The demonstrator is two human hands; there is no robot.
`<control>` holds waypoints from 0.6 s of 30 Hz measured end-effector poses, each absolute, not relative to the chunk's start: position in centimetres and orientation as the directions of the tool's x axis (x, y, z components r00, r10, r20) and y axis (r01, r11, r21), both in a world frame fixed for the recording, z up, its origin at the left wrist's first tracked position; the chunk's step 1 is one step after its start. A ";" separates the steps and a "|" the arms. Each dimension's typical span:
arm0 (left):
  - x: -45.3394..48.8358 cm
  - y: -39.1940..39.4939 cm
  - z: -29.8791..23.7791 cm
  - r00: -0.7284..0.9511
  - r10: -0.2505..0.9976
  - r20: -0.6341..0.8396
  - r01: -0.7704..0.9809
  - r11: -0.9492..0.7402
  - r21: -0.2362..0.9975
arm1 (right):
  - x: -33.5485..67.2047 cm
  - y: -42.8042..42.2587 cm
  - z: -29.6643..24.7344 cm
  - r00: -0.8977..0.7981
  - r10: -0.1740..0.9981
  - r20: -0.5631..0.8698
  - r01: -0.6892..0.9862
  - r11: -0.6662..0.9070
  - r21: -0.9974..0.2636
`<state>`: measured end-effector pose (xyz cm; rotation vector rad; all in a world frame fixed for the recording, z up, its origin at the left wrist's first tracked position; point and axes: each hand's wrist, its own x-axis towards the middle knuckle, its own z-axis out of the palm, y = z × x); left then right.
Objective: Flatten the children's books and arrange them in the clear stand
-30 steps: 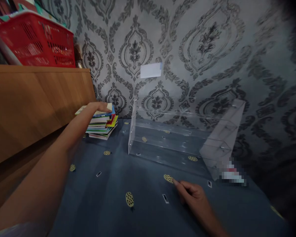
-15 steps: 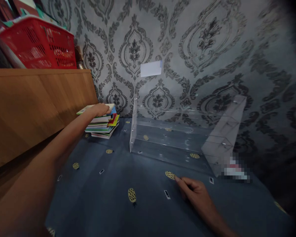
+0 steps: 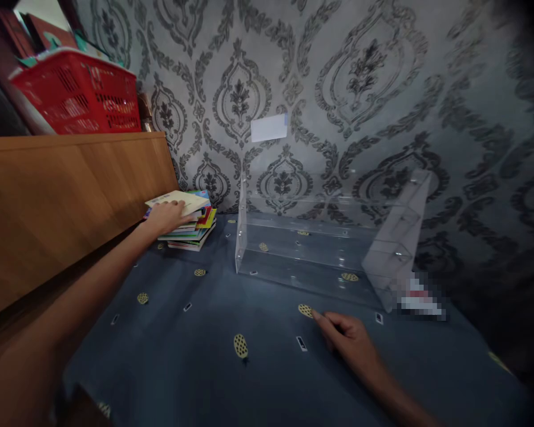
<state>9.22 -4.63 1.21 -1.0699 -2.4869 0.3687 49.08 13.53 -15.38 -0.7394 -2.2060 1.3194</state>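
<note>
My left hand (image 3: 165, 214) reaches far out to a stack of thin colourful books (image 3: 190, 224) on the blue cloth and grips the near edge of the top book (image 3: 180, 201), a pale yellow one that is tilted up off the pile. My right hand (image 3: 349, 342) rests on the cloth in front of a clear acrylic shelf unit (image 3: 320, 237), fingers curled with the index tip touching the fabric. Nothing shows in that hand.
A wooden board (image 3: 57, 201) runs along the left, with a red plastic basket (image 3: 78, 92) on top. The patterned wallpaper wall stands behind the shelf, with a white label (image 3: 269, 127) stuck on it. The blue cloth (image 3: 231, 367) has small yellow motifs.
My left hand has slid back from the top of the pile to the near edge and lifted the top book's edge. The right hand has stayed put.
</note>
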 end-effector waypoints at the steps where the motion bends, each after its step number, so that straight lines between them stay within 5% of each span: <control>1: 9.3 -3.9 1.0 -0.651 0.710 0.268 0.612 0.700 -0.369 | 49.1 13.5 -15.4 -0.749 0.652 0.113 0.211 0.397 -0.893; 18: 12.0 -11.8 -5.5 -0.585 0.676 0.448 0.681 0.709 -0.182 | 49.0 13.2 -15.3 -0.752 0.651 0.108 0.215 0.396 -0.893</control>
